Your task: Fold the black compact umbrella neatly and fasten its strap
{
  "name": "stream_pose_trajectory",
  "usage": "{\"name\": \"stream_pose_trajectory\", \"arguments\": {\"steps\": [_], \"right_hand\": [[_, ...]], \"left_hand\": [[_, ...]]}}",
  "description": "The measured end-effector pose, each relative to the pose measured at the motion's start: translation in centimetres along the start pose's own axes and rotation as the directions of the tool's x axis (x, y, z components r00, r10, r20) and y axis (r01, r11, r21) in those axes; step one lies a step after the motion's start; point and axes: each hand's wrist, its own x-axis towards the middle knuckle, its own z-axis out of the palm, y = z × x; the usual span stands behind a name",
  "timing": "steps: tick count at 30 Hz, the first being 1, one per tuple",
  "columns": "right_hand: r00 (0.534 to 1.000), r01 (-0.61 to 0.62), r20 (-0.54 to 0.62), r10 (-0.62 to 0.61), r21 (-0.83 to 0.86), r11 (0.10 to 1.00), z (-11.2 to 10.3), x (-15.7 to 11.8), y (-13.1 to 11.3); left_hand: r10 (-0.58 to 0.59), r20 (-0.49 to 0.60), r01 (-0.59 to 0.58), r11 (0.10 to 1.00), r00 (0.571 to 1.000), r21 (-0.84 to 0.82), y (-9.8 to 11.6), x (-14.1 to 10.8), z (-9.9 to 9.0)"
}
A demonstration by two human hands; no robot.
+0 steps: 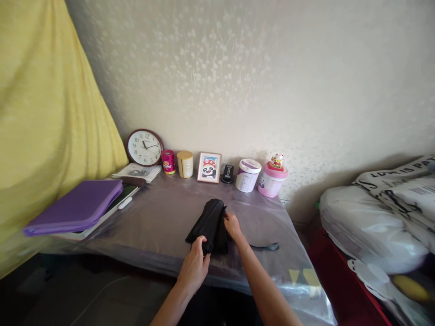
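A folded black cloth item (211, 222), which looks like a collapsed umbrella, rests on the plastic-covered table (159, 217) near its front edge. My left hand (196, 265) grips its lower end, the fingers wrapped round a dark gathered part. At its right side my right hand (233, 225) pinches a fold of the black fabric between thumb and fingers. A dark strap (267, 247) lies on the table to the right, partly hidden behind my right forearm.
Along the wall stand a clock (145, 147), tins, a panda picture (209, 167), a small black device (227, 174) and two tubs. A purple folder (76, 206) lies at the left by a yellow curtain. White bags (367, 226) are piled at the right.
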Motion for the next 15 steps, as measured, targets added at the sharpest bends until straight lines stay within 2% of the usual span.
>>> {"name": "stream_pose_trajectory", "arguments": {"steps": [5, 15], "right_hand": [[0.999, -0.03, -0.031, 0.028, -0.081, 0.996, -0.17, -0.16, -0.33], [0.998, -0.061, -0.002, 0.061, -0.138, 0.989, -0.48, -0.35, -1.03]], "left_hand": [[0.012, -0.006, -0.012, 1.0, 1.0, -0.009, -0.17, 0.03, 0.11], [0.009, 0.016, -0.009, 1.0, 1.0, -0.011, -0.15, 0.08, 0.16]]}}
